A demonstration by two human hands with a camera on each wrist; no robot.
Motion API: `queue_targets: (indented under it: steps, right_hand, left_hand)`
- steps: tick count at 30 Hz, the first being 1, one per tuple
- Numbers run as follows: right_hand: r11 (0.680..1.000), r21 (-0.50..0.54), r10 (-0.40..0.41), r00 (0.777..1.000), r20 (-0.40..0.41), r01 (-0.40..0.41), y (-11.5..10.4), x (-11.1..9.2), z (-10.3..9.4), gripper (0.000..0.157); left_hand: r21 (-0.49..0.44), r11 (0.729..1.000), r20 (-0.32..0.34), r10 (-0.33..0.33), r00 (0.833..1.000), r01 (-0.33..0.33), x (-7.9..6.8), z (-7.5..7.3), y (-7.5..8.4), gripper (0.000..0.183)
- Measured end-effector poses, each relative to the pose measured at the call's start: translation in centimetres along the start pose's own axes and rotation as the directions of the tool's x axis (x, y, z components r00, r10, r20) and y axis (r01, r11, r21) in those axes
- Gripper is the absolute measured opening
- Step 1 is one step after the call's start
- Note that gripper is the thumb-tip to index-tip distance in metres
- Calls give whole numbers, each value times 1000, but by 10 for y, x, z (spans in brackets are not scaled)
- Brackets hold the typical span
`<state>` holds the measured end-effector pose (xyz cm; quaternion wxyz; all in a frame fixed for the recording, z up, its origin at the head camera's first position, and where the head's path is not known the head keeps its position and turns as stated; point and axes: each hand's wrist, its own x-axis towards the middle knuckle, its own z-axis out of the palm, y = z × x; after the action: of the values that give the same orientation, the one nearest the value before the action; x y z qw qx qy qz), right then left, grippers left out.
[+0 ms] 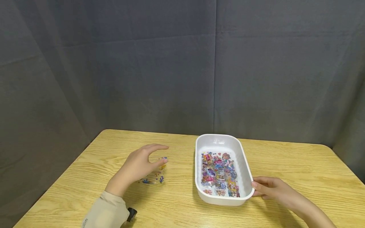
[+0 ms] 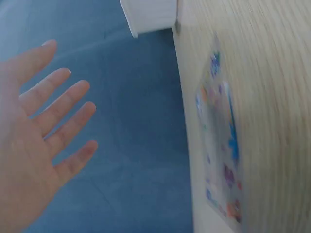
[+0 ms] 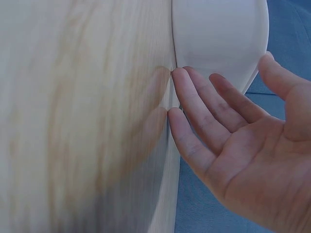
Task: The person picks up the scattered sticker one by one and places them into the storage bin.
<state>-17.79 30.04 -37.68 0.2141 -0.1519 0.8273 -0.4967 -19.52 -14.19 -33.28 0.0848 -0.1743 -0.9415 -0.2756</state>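
My left hand (image 1: 139,164) hovers over the left part of the table, its fingers spread and holding nothing. Below it lies a clear piece with small colourful prints, like a sticker sheet (image 2: 218,145), partly hidden by the hand in the head view. To the right stands a white oblong tray (image 1: 247,164), with colourful printed clear pieces, like sticker sheets (image 1: 219,174), on its bottom. At the tray's near right corner my right hand (image 1: 269,188) holds it, thumb at the rim and fingers against the outer wall, as the right wrist view shows.
The wooden table (image 1: 174,205) has rounded far corners. Behind it and on the left hangs a dark grey curtain (image 1: 156,79). A small black object (image 1: 131,214) shows beside the left sleeve.
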Motion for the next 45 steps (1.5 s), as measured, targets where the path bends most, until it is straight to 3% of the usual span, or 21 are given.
queue_targets:
  steps: [7,13,20,31,45]
  right_hand:
    - [1000,-3,-2,1000,-4,2,1,0,1,61]
    - [1000,7,-2,1000,8,2,0,0,1,62]
    - [1000,-2,-6,1000,3,6,0,1,1,62]
    - [1000,-9,-3,1000,3,3,0,1,-1,61]
    - [1000,3,-3,1000,10,3,2,1,0,61]
  left_hand:
    - [-84,992,58,-94,994,99,-2,-3,-25,51]
    - [-94,988,110,-110,988,121,-6,-5,-43,57]
    - [-204,966,143,-132,981,160,-8,-4,-67,58]
    - [-239,940,196,-200,960,245,-9,-6,-79,61]
    - [-290,918,258,-199,945,272,-14,-8,-92,66]
